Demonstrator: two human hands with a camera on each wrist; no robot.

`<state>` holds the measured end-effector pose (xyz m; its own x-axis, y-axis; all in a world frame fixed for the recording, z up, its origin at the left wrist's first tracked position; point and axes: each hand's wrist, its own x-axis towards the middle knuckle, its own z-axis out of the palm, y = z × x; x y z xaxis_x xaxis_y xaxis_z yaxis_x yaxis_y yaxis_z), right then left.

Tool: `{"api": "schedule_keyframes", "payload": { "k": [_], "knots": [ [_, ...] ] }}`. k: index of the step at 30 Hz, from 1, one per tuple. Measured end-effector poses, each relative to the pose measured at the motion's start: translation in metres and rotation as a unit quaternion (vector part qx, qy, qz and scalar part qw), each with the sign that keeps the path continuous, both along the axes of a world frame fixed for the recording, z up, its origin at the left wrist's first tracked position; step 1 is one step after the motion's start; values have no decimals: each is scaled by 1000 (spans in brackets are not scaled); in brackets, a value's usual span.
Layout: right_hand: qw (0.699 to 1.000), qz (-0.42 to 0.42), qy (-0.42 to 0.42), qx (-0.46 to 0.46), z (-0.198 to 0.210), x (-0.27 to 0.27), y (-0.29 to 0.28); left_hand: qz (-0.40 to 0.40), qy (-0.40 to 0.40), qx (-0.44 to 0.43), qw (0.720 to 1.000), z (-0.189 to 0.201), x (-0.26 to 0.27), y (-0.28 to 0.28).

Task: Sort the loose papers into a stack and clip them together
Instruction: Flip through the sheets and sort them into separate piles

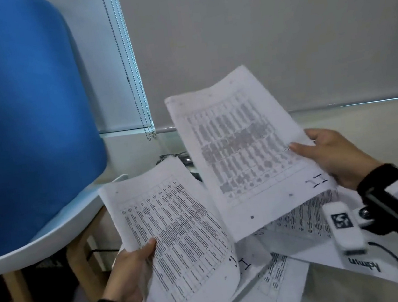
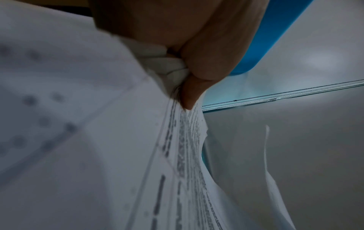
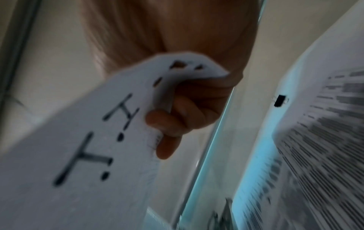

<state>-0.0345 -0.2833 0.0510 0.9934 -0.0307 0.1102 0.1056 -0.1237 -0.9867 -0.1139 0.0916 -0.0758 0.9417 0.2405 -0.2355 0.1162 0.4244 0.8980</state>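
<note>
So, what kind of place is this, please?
Probably an office or study room. Printed sheets of tables lie loose on a desk, a blue chair stands beside it, and a roller blind with bead chains hangs behind.

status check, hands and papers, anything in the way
Left hand grips one printed bundle. Right hand holds another sheet. More loose papers on the table, unstacked. No clip on yet.
</note>
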Motion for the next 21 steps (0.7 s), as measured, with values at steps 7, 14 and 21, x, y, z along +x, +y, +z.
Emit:
{"api": "schedule_keyframes", "payload": {
  "k": [7,14,21],
  "knots": [
    [988,65,28,-137,-60,-13,66,13,35,-27,999,-12,9,-1],
    [975,141,40,-164,-99,-27,101,3,33,-51,998,-5,11,0],
    [942,241,110,-206,-84,-24,86,-2,43,68,997,-18,13,3]
  ]
}}
